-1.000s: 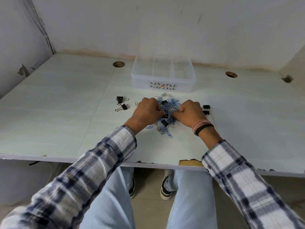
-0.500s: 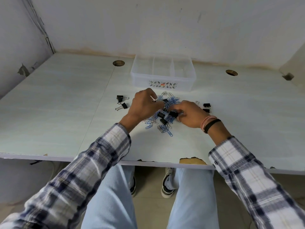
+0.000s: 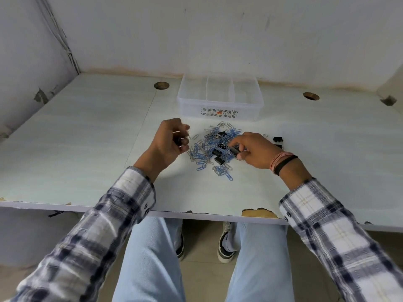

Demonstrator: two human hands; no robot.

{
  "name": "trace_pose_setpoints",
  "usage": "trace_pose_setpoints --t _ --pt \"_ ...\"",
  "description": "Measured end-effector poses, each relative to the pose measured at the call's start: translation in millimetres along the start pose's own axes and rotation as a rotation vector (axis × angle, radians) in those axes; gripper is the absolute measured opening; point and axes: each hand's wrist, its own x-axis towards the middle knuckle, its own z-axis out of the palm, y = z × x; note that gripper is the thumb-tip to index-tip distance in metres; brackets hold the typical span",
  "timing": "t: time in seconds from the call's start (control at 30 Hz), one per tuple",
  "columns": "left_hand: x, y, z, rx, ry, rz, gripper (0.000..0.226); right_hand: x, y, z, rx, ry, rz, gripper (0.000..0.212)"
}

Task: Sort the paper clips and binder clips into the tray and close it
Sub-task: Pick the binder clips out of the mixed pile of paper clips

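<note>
Left hand (image 3: 172, 141): curled closed on a small clip, lifted clear of the pile (image 3: 214, 149). Right hand (image 3: 253, 152): pinching a black binder clip (image 3: 235, 151) at the pile's edge, likely separating kinds. Tray (image 3: 220, 111): open, compartments seemingly bare, just behind the pile for short transfers.

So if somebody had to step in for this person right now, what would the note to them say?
Left hand: lifted beside the pile, closed on something small; I can't tell what.
Right hand: low on the pile, pinching a black binder clip.
Pile of clips: on the table, in front of the tray.
Tray open, compartments look empty; no lid seen.
Done: nothing in the tray yet.
Left: sort everything, then close it.
</note>
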Motion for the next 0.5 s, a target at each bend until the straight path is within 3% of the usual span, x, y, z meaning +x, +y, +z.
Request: trace_pose_setpoints --t 0.13,0.23,0.3,0.43,0.5 --pt "0 -19 21 0.771 -0.011 0.298 0.020 -3 2 -6 0.115 0.075 -0.010 0.024" --pt "0 -28 36 1.165 -0.004 0.452 0.023 -9 6 -10 0.206 0.155 -0.002 0.020" --pt "-2 -27 43 1.258 -0.037 0.483 0.027 -15 8 -11 0.267 0.206 0.019 0.016" --pt "-6 -14 48 1.216 -0.205 0.537 0.020 -21 14 -13 0.446 0.341 0.044 0.010" --pt "-7 -6 47 1.184 -0.279 0.504 0.018 -21 11 -16 0.807 0.396 0.127 0.014"
